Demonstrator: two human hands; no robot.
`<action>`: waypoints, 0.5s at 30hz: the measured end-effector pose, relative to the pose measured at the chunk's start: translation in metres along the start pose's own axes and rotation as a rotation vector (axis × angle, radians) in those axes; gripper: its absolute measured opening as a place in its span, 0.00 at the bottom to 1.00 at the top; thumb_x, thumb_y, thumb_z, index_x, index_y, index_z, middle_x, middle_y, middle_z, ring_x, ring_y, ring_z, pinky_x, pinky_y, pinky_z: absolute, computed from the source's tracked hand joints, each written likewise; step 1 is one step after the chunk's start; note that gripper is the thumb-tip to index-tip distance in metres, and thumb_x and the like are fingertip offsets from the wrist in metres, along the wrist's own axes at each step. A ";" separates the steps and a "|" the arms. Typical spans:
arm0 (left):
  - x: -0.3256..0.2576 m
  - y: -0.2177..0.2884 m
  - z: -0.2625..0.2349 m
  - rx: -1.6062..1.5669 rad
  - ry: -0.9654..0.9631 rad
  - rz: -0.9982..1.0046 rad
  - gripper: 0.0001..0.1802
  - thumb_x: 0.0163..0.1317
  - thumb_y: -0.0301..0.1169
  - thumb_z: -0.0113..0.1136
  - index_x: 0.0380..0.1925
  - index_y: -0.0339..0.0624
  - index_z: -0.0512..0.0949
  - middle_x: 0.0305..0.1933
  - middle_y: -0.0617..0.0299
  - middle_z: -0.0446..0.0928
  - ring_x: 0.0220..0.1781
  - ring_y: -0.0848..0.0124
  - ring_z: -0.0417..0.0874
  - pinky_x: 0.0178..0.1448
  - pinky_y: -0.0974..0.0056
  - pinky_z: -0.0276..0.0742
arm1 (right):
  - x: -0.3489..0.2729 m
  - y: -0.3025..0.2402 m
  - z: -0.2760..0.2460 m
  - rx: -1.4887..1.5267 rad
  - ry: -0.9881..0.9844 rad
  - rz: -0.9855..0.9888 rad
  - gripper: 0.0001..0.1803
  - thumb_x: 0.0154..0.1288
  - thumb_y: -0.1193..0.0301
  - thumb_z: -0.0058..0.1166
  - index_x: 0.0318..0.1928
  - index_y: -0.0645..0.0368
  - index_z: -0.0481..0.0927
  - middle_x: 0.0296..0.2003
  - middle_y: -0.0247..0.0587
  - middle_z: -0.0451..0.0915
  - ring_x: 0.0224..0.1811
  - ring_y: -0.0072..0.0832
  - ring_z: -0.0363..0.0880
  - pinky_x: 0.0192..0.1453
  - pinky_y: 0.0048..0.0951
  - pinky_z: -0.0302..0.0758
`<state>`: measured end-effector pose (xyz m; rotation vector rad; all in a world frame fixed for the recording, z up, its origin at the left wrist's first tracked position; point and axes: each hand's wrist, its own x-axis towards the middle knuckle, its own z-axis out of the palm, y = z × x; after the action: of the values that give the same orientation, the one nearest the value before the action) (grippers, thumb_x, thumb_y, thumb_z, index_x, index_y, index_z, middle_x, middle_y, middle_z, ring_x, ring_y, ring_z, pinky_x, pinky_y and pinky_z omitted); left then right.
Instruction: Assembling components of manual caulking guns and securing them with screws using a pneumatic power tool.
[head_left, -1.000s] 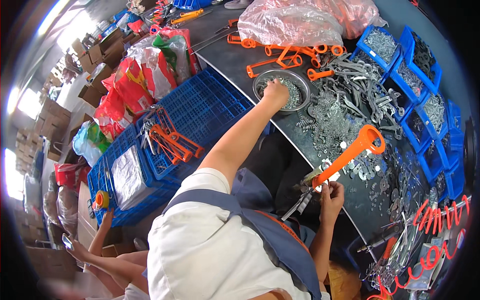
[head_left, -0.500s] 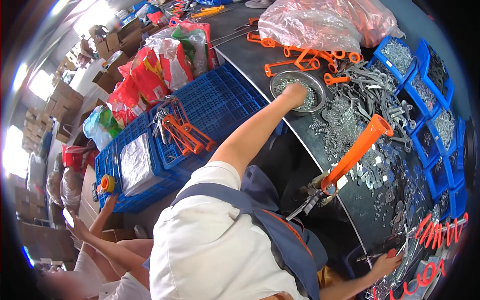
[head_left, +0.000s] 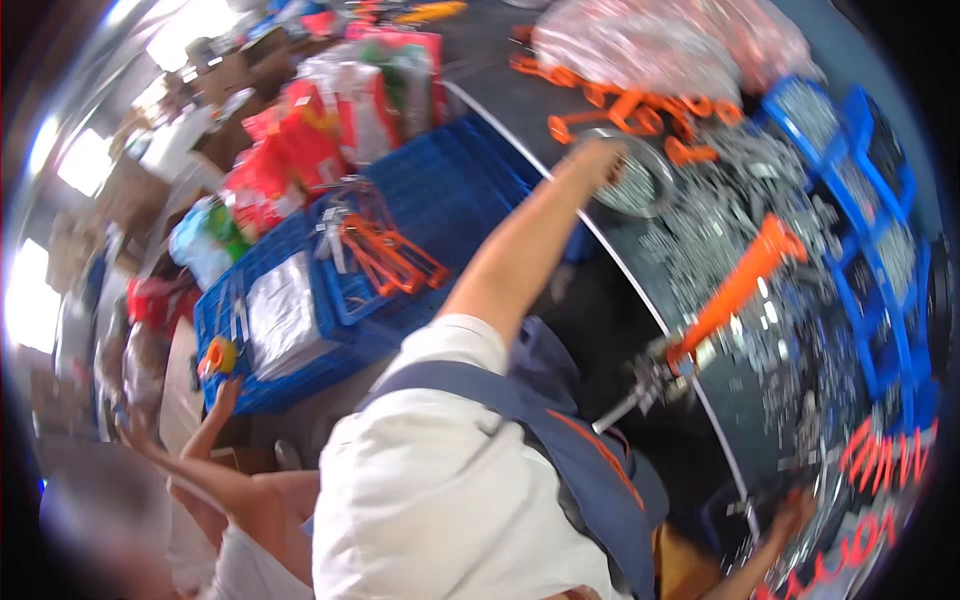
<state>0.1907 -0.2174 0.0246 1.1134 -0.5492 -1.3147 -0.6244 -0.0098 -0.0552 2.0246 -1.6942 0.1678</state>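
At the near right, the right hand (head_left: 795, 512) was beside a red coiled hose (head_left: 885, 455), too blurred to tell whether its fingers were spread or closed. Farther, an orange tubular handle (head_left: 738, 288) stood tilted at the edge of the surface (head_left: 735, 408). Beyond, the left hand (head_left: 600, 160) was at the left side of a metal bowl (head_left: 666, 178) of small parts, its finger state unclear. Orange frames (head_left: 630, 108) lay farther, by a plastic bag (head_left: 640, 45).

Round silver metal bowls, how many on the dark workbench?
1: the round silver metal bowl sits near the edge of the dark workbench, the person's left hand over it. Any under the crumpled translucent plastic bag would be hidden.
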 end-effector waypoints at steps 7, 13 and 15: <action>-0.083 0.007 -0.015 -0.619 -0.437 -0.021 0.05 0.63 0.23 0.53 0.35 0.30 0.72 0.29 0.64 0.68 0.26 0.81 0.67 0.28 0.79 0.65 | 0.031 -0.073 -0.110 0.887 -0.181 0.761 0.29 0.46 0.78 0.51 0.54 0.63 0.67 0.41 0.45 0.76 0.38 0.41 0.75 0.46 0.35 0.72; -0.214 -0.072 0.002 -0.670 -0.409 -0.353 0.09 0.64 0.16 0.44 0.43 0.26 0.71 0.43 0.50 0.73 0.45 0.73 0.77 0.49 0.80 0.78 | 0.004 -0.156 -0.250 1.664 0.080 1.076 0.29 0.50 0.79 0.48 0.58 0.62 0.64 0.42 0.44 0.75 0.32 0.28 0.77 0.27 0.23 0.76; -0.239 -0.091 0.020 -0.548 -0.352 -0.486 0.09 0.65 0.18 0.46 0.44 0.26 0.70 0.47 0.46 0.73 0.47 0.72 0.78 0.49 0.80 0.80 | 0.018 -0.200 -0.275 1.598 0.087 0.922 0.24 0.58 0.79 0.47 0.57 0.64 0.65 0.42 0.44 0.75 0.36 0.26 0.77 0.24 0.20 0.74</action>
<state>0.0750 0.0113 0.0148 0.5711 -0.1395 -1.9588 -0.3711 0.1174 0.1339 1.5352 -2.5827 2.4697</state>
